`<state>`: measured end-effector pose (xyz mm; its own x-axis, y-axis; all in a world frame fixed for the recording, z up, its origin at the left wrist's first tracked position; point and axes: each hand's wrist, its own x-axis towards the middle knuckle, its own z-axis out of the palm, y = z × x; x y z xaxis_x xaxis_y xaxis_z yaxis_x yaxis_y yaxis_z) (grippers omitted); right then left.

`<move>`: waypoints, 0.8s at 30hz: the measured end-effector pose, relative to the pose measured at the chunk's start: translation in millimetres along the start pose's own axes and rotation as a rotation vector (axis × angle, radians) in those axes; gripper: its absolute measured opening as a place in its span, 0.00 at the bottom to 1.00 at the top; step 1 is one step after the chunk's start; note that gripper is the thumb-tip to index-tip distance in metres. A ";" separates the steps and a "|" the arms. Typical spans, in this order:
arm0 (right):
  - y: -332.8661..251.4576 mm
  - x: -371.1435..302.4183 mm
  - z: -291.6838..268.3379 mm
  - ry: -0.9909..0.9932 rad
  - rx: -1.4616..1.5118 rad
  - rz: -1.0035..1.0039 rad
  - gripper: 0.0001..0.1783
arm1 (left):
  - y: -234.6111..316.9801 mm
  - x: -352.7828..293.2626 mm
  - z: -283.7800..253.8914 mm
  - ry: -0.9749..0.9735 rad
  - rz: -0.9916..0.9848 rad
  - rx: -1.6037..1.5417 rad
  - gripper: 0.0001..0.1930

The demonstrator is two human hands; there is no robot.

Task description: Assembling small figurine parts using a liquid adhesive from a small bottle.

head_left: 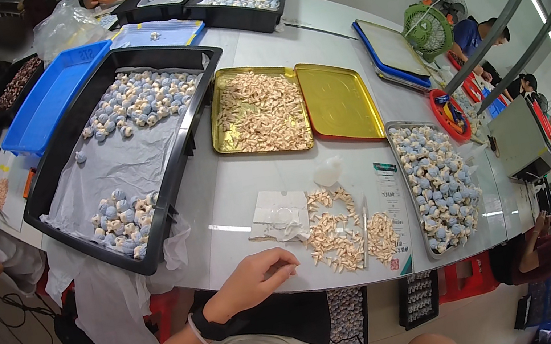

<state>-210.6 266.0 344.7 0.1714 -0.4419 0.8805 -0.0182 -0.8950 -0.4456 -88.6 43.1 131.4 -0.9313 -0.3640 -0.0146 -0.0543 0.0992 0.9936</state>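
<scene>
Bright light leaves glare on the white table (221, 196), and edges bend toward black corners.

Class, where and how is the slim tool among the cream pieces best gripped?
Probably pinch the slim tool near its far end, from above, across its narrow width: it seemingly lies flat, with cream pieces crowding both sides of its nearer part.

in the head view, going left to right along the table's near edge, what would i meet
Left hand, larger cluster of cream pieces, slim pale tool, smaller cluster of cream pieces, metal tray of blue-and-cream pieces.
</scene>
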 end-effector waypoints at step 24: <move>40.7 -97.0 25.2 -0.176 -0.001 1.220 0.22 | -5.3 4.9 4.3 0.029 -0.008 -0.066 0.06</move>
<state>-203.1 273.9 237.1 0.1721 -0.9743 -0.1456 -0.2596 0.0977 -0.9608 -94.4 44.8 125.5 -0.9202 -0.3910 -0.0203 -0.0371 0.0354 0.9987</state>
